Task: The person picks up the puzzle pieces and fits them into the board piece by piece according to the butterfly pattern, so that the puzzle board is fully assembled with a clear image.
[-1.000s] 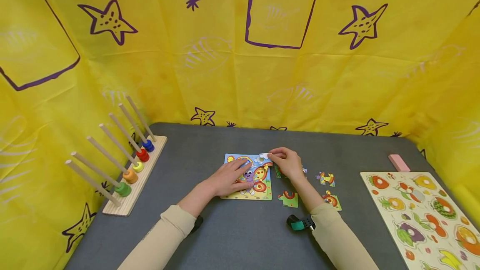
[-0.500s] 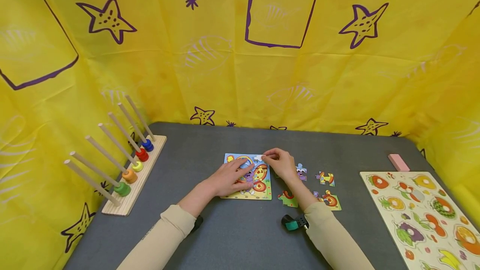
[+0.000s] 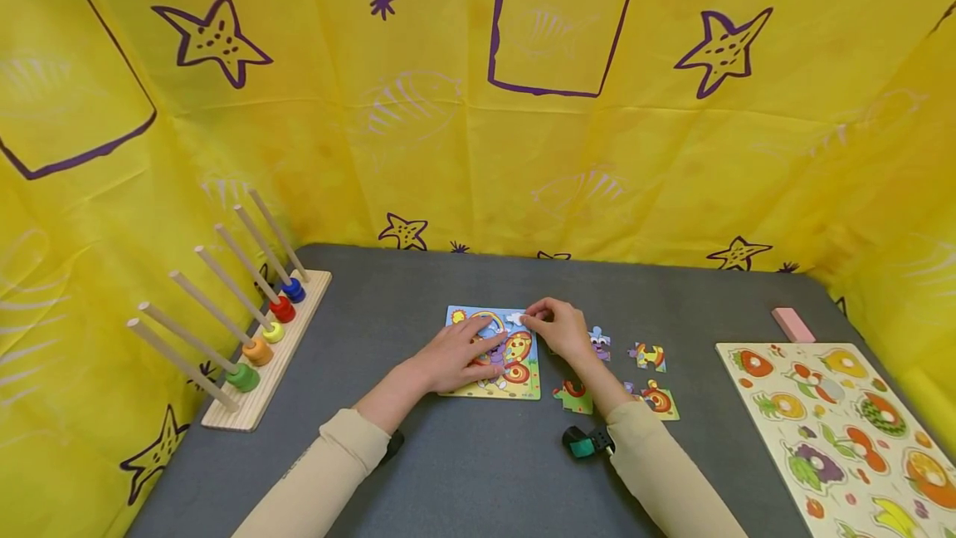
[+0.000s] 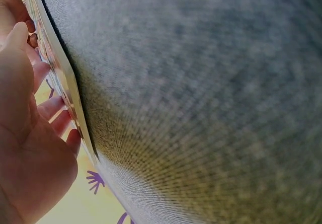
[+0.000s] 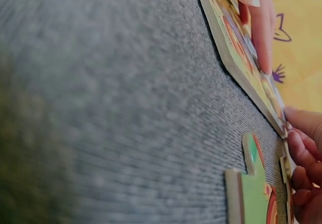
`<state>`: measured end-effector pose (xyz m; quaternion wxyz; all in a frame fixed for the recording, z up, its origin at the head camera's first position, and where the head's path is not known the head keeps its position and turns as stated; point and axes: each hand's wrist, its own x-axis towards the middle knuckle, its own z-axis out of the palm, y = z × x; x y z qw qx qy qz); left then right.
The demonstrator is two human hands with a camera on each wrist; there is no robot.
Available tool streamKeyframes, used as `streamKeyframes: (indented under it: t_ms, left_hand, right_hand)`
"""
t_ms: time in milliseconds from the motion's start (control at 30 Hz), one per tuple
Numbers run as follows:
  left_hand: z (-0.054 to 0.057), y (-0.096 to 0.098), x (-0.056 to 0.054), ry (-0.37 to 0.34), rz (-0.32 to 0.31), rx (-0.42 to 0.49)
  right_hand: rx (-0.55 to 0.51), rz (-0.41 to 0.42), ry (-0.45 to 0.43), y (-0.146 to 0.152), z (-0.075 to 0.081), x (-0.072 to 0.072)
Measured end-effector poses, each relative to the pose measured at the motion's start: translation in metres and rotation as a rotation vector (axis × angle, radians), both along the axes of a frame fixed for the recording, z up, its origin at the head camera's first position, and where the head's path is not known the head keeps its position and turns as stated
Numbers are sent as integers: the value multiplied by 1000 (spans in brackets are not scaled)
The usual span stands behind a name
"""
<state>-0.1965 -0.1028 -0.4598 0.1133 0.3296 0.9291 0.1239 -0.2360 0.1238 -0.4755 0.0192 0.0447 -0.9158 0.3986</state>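
A butterfly picture puzzle in a flat board (image 3: 525, 388) lies on the dark table. My left hand (image 3: 457, 354) rests on its left and middle part with fingers extended, covering some of the picture. At the board's upper right corner, my right hand (image 3: 562, 332) pinches a sky-and-cloud puzzle piece (image 3: 516, 319) between thumb and fingers; the piece lies in or on the board, partly hidden by the fingertips. In the right wrist view, the right thumb and fingers meet at the board's corner, near a loose green puzzle piece (image 5: 254, 194).
Several loose pieces lie right of the board, among them a purple one (image 3: 599, 344) and a yellow-red one (image 3: 650, 356). A peg stacker (image 3: 269, 355) with colored rings stands left. A fruit board (image 3: 844, 430) and a pink block (image 3: 793, 325) are at right.
My right hand has moved slightly left with the cloud piece, bringing it from raised and tilted down to the board's upper right corner. The left hand has stayed in place.
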Motion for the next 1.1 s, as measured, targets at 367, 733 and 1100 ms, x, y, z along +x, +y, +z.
streamKeyframes:
  t_ms: [367, 733, 1100]
  left_hand:
    - [-2, -1, -1, 11, -13, 13]
    - [-2, -2, -2, -4, -5, 44]
    - [-2, -1, -2, -5, 5, 54]
  right_hand:
    - [20, 15, -29, -1, 1, -2]
    - [40, 18, -36, -2, 1, -1]
    - [63, 2, -49, -3, 2, -3]
